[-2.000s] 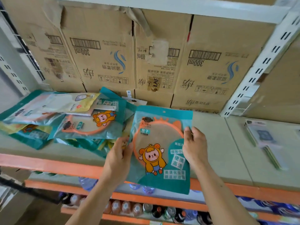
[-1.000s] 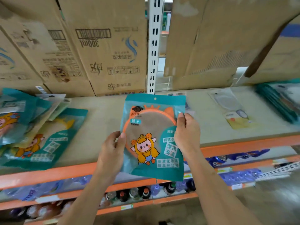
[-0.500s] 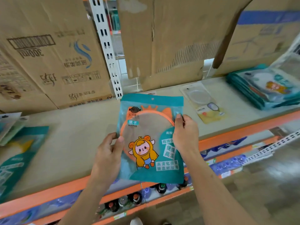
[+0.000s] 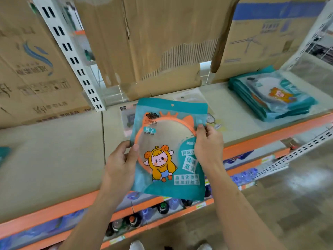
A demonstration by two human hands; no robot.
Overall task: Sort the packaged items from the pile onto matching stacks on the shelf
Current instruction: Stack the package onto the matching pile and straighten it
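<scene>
Gripping one mirror packet (image 4: 166, 139), two hands (image 4: 119, 166) (image 4: 208, 144)

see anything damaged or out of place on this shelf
Yes: the middle cardboard box at the back of the shelf is torn, its facing peeled to bare corrugation low down, and a ripped flap hangs beside it.

Two forearms are showing uncovered from the frame's lower border up to the wrists: the left forearm (image 4: 93, 213) and the right forearm (image 4: 239, 204). The left hand (image 4: 120, 165) and the right hand (image 4: 207, 143) are likewise showing bare, with short, plain nails appearing on the left thumb and on the right fingertips (image 4: 200, 126). At the bottom edge two rounded toe caps are showing, the left shoe (image 4: 137, 245) and the right shoe (image 4: 204, 247). Both are appearing white, their finer detail being too blurred to tell.
</scene>
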